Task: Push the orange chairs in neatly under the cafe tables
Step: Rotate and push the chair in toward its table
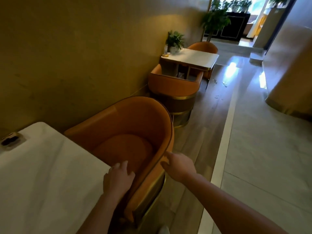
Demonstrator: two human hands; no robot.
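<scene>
An orange tub chair [128, 125] with a gold base band stands beside the near white cafe table [42, 174], its seat partly under the table edge. My right hand [179, 164] grips the chair's right rim, fingers curled over it. My left hand [118, 178] hovers over the chair's near arm beside the table edge, fingers relaxed; whether it touches is unclear. Further along the wall, a second orange chair [173, 88] sits tucked against the far white table [194, 59]. A third orange chair [203, 47] stands behind that table.
The yellow wall [76, 48] runs along the left. A potted plant [174, 40] and small items sit on the far table. A dark object [10, 138] lies on the near table's corner. The tiled aisle [270, 157] lies right, with a large plant [215, 21] and dark cabinet [234, 26] beyond.
</scene>
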